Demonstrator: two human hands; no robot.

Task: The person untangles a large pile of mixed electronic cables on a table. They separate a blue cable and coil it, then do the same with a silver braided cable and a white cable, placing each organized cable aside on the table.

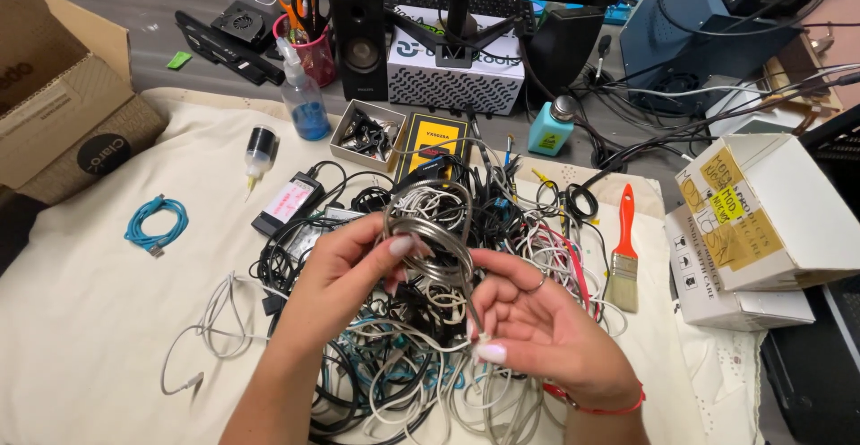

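Left hand (345,270) fingers pinch the grey coiled cable (428,239), held up over the tangled cable pile (421,355) at near centre of the cloth-covered desk (81,319). Right hand (537,328) fingers grip the coil's loose end just below. Blue cable (155,224) lies far left, orange-handled brush (624,252) right of the pile.
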